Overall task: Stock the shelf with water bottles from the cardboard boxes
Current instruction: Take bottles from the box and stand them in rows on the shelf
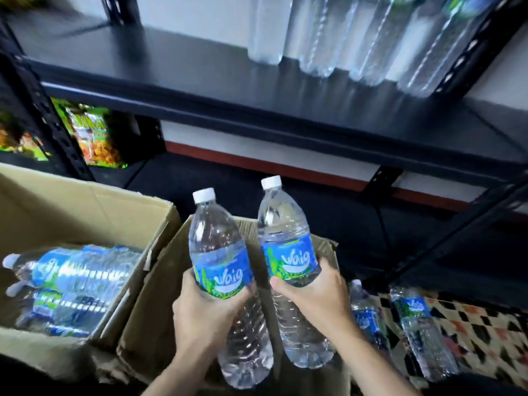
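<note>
My left hand [204,314] grips a clear water bottle [218,250] with a blue label and white cap, held upright over the middle cardboard box [151,318]. Beside it my right hand [317,292] grips a second, matching bottle [285,232]. The two bottles stand close together, caps pointing toward the black metal shelf [200,78]. Several bottles [343,38] stand on that shelf at the upper right. A second cardboard box [85,210] on the left holds several bottles [71,287] lying on their sides.
Two more bottles [420,327] lie on a patterned floor at the lower right. Snack bags [91,135] sit on a neighbouring rack at the left. A black shelf post [457,224] slants down on the right. The left part of the shelf board is bare.
</note>
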Demonstrator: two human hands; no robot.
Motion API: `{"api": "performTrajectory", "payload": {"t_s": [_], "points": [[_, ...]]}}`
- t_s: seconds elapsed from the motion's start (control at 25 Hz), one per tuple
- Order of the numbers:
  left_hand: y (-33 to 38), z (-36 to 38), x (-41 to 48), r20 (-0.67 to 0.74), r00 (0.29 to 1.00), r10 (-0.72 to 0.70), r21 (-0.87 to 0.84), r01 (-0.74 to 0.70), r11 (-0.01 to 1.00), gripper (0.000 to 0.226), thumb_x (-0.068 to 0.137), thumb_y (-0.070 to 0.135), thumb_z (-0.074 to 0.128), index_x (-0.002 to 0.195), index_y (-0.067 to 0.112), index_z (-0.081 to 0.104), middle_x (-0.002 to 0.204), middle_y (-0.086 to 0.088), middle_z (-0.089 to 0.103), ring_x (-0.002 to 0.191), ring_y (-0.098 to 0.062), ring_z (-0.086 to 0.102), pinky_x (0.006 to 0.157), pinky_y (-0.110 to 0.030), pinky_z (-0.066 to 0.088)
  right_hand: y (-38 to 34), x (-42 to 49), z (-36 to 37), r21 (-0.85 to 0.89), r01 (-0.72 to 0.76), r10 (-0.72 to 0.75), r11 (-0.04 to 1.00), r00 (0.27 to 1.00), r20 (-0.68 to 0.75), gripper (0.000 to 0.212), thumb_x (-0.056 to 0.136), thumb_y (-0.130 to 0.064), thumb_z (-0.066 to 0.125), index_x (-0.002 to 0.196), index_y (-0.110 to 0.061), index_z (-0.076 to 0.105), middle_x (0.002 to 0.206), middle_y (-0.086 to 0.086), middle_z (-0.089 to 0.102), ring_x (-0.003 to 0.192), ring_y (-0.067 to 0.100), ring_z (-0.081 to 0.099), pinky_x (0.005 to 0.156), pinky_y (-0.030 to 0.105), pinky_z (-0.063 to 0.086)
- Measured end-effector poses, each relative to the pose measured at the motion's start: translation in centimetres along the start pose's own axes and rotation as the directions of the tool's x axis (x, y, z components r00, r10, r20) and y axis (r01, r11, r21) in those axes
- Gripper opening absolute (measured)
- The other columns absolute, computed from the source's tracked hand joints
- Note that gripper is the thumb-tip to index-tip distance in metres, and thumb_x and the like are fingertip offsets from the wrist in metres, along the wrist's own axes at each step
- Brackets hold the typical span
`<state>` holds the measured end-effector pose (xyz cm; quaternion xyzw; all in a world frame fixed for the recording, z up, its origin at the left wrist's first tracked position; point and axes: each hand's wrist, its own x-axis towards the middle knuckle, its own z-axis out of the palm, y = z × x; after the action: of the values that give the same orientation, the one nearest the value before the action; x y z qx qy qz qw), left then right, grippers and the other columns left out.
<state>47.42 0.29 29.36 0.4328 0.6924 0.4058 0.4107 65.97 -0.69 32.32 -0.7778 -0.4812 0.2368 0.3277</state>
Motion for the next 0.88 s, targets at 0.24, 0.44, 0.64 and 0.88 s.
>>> {"api": "performTrajectory", "payload": {"t_s": [0.24, 0.44, 0.64, 0.88], "points": [[10.0, -5.4, 0.5, -0.060, 0.921, 0.385, -0.004, -0.386, 0.922, 0.057, 0.045, 0.048, 0.092, 0.093, 0.037, 0.062, 0.078, 0.031, 0.068, 0.075, 0.017, 0.062, 0.065, -0.010, 0.044, -8.1, -2.4, -3.5, 0.210, 0.252, -0.209, 0.945, 0.956, -0.204, 0.065, 0.050, -0.056, 0.087, 0.106, -0.035, 0.062, 0.090, -0.031, 0.069, 0.080, -0.013, 0.064, 0.069, 0.017, 0.053], [17.9, -9.9, 1.5, -0.173, 0.844, 0.507, -0.024, -0.518, 0.855, 0.061, 0.044, 0.050, 0.091, 0.095, 0.032, 0.063, 0.078, 0.022, 0.070, 0.081, 0.004, 0.066, 0.074, -0.029, 0.052, -16.5, -1.4, -5.2, 0.352, 0.442, -0.338, 0.825, 0.885, -0.320, 0.061, 0.054, -0.042, 0.096, 0.104, -0.027, 0.064, 0.089, -0.021, 0.073, 0.082, -0.004, 0.069, 0.072, 0.019, 0.056], [25.5, -14.1, 4.1, -0.256, 0.758, 0.600, 0.021, -0.616, 0.788, 0.065, 0.047, 0.049, 0.092, 0.100, 0.030, 0.061, 0.083, 0.019, 0.069, 0.084, -0.007, 0.065, 0.074, -0.029, 0.048, -24.6, 1.9, -6.4, 0.346, 0.550, -0.425, 0.761, 0.824, -0.375, 0.069, 0.051, -0.060, 0.090, 0.106, -0.029, 0.063, 0.095, -0.017, 0.073, 0.089, -0.003, 0.068, 0.076, 0.023, 0.055], [31.9, -17.0, 9.5, -0.305, 0.716, 0.628, 0.079, -0.639, 0.766, 0.065, 0.047, 0.055, 0.089, 0.098, 0.033, 0.055, 0.083, 0.018, 0.067, 0.085, -0.013, 0.066, 0.078, -0.032, 0.054, -32.8, 7.0, -6.1, 0.333, 0.565, -0.459, 0.755, 0.818, -0.348, 0.065, 0.052, -0.059, 0.089, 0.103, -0.032, 0.060, 0.091, -0.018, 0.069, 0.087, -0.010, 0.063, 0.066, 0.002, 0.042]]}}
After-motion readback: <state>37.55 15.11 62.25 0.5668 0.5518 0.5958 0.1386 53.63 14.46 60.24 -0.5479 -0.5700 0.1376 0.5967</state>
